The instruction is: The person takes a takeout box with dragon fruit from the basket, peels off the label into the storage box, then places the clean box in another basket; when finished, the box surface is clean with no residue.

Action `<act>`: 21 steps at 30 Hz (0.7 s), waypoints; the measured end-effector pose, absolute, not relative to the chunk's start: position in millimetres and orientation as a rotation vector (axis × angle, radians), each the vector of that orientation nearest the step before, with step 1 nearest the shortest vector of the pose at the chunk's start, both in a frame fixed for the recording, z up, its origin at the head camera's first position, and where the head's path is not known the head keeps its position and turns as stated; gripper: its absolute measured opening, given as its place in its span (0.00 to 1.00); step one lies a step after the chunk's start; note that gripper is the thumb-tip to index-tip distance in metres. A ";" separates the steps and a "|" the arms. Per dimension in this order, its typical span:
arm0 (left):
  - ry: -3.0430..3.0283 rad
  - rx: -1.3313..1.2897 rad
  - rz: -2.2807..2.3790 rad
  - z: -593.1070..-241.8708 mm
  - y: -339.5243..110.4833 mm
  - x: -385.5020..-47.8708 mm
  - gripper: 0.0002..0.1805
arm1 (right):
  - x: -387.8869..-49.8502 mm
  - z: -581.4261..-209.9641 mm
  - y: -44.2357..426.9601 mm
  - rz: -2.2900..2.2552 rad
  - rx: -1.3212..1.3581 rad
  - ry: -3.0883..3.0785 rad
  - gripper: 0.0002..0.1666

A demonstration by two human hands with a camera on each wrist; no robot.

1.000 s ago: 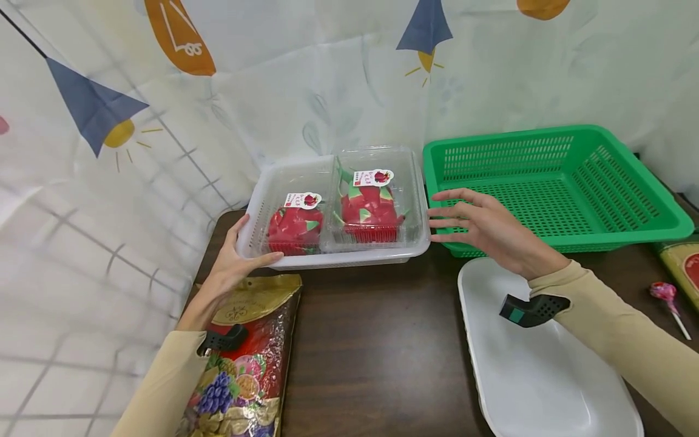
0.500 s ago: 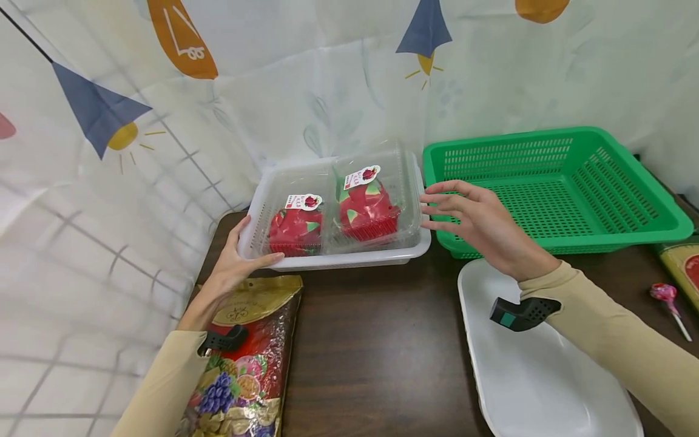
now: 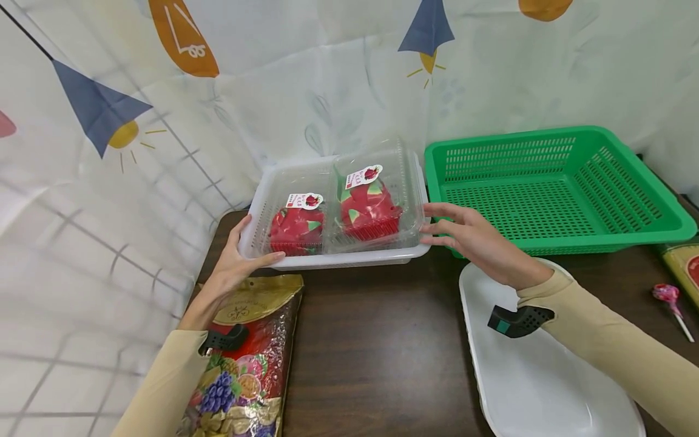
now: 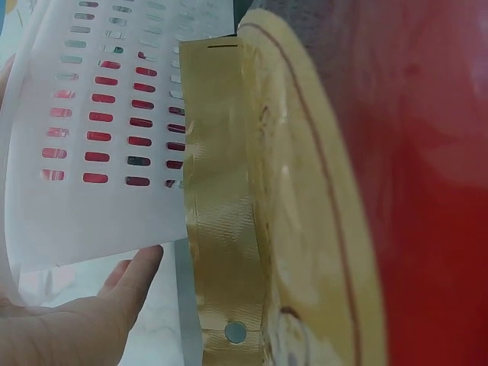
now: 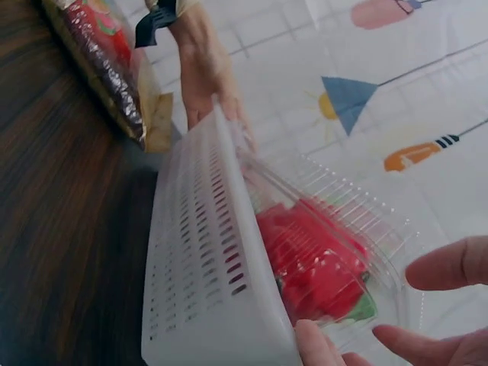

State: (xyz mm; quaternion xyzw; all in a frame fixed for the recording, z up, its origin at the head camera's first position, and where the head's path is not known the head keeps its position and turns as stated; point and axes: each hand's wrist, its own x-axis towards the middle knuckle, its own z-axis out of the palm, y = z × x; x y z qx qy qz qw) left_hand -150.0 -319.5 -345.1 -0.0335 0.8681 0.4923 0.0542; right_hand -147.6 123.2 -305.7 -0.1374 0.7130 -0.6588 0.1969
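Left grip (image 3: pixel 230 262) grasping white basket (image 3: pixel 349 261) | right grip (image 3: pixel 480 244) loose | askew boxed dragon fruit (image 3: pixel 371 209) just left of it

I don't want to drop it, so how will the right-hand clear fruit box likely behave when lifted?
The clear box would probably flex if squeezed, since its walls look thin. Its glossy plastic may be slippery. It sits askew in the white basket, so the red fruit inside might shift.

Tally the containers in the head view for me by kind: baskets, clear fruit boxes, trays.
Baskets: 2 (white basket, green basket)
Clear fruit boxes: 2 (left clear box, right clear box)
Trays: 1 (white tray)
Total: 5
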 end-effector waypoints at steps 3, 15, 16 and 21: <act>2.642 -0.103 1.489 -345.5 -319.9 -150.0 0.64 | -147.1 -305.4 122.3 -1.795 -0.381 2.063 0.34; 2.634 -0.094 1.508 -345.0 -320.2 -151.4 0.63 | -147.0 -297.5 109.7 -1.770 -0.434 2.329 0.32; 2.635 -0.095 1.505 -344.7 -319.8 -150.9 0.63 | -147.6 -297.8 109.1 -1.781 -0.439 2.328 0.32; 2.629 -0.101 1.512 -344.9 -318.3 -148.8 0.63 | -148.7 -299.8 105.5 -1.840 -0.459 2.278 0.33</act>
